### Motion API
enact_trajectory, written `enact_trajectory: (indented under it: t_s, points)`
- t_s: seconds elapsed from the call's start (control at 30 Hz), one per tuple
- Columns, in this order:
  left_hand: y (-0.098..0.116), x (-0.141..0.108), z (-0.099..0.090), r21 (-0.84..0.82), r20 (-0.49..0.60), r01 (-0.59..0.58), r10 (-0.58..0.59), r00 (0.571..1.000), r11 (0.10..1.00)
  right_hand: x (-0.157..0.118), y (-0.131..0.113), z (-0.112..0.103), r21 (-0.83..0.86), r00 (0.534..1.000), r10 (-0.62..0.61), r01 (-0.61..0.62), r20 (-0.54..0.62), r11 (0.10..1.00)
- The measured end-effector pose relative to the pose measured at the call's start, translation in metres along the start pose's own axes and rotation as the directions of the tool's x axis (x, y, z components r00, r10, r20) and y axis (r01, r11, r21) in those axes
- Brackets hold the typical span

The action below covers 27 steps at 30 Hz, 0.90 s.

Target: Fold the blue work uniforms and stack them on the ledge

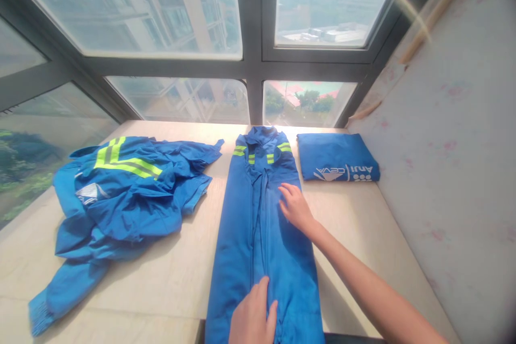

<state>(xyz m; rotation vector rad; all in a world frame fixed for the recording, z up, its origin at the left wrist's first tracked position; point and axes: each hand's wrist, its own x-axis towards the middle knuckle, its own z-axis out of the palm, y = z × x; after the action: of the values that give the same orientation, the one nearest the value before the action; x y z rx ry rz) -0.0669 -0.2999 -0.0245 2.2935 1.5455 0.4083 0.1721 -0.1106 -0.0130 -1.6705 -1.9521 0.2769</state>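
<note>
A blue work jacket [237, 226] with yellow-green stripes near its collar lies folded into a long narrow strip, collar end toward the window. Its lower end runs out of view at the bottom. My right hand [296, 207] is over the right side of the jacket, fingers slightly bent and apart, gripping nothing. Nearer to me, my left hand [253, 314] is at the middle of the lower part, fingers stretched and thumb apart. Whether either palm presses on the cloth is hard to tell.
A crumpled blue jacket [133, 199] with yellow-green bands spreads over the left of the pale wooden surface [173, 279]. At the back right lies a neatly folded blue garment [334, 153] with white lettering. Windows [314, 59] stand behind, and a flower-patterned wall [451, 118] bounds the right.
</note>
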Motion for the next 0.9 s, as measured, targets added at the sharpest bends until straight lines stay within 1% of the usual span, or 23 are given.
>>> enact_trajectory:
  t_s: [0.07,0.1,0.17,0.23,0.27,0.37,0.43,0.53,0.67,0.73,0.8,0.83,0.87,0.9]
  points:
    - [0.004,0.000,-0.004,-0.099,0.064,0.096,-0.090,0.994,0.990,-0.039,-0.010,-0.008,0.078,1.000,0.020,-0.020,0.002,0.997]
    - [0.005,0.002,-0.008,-0.158,0.109,0.156,-0.140,0.984,0.975,-0.061,-0.017,-0.012,0.114,1.000,0.023,-0.025,0.018,0.993]
    - [0.009,0.007,-0.016,-0.289,0.211,0.287,-0.231,0.950,0.913,-0.107,-0.034,-0.018,0.180,0.998,0.018,-0.030,0.066,0.983]
    - [0.014,0.012,-0.022,-0.425,0.296,0.406,-0.299,0.907,0.809,-0.149,-0.055,-0.024,0.232,0.992,0.013,-0.042,0.123,0.972]
    - [0.016,0.014,-0.024,-0.492,0.321,0.450,-0.325,0.889,0.746,-0.168,-0.065,-0.026,0.251,0.989,0.018,-0.055,0.147,0.966]
    - [0.025,0.017,-0.021,-0.662,0.344,0.513,-0.385,0.856,0.547,-0.210,-0.089,-0.029,0.275,0.981,0.025,-0.078,0.191,0.958]
    - [0.031,0.018,-0.018,-0.739,0.367,0.531,-0.413,0.833,0.414,-0.225,-0.098,-0.029,0.266,0.980,0.011,-0.065,0.200,0.962]
    - [0.038,0.019,-0.017,-0.797,0.431,0.555,-0.418,0.800,0.239,-0.236,-0.101,-0.025,0.243,0.981,-0.028,-0.020,0.193,0.970]
    - [0.046,0.020,-0.025,-0.815,0.504,0.573,-0.387,0.772,0.084,-0.240,-0.102,-0.022,0.221,0.987,-0.046,0.011,0.156,0.975]
    - [0.048,0.020,-0.029,-0.803,0.540,0.594,-0.378,0.752,0.035,-0.242,-0.103,-0.023,0.225,0.986,-0.049,0.013,0.159,0.974]
    - [0.049,0.019,-0.031,-0.793,0.564,0.609,-0.360,0.743,0.015,-0.245,-0.103,-0.022,0.242,0.983,-0.060,0.017,0.171,0.970]
    - [0.049,0.018,-0.031,-0.794,0.566,0.607,-0.343,0.749,0.016,-0.246,-0.103,-0.021,0.257,0.984,-0.057,0.012,0.170,0.966]
    - [0.048,0.017,-0.031,-0.803,0.556,0.595,-0.325,0.765,0.027,-0.248,-0.101,-0.019,0.278,0.986,-0.041,-0.005,0.161,0.960]
    - [0.045,0.016,-0.032,-0.817,0.532,0.574,-0.310,0.788,0.056,-0.248,-0.099,-0.017,0.307,0.989,-0.007,-0.039,0.146,0.951]
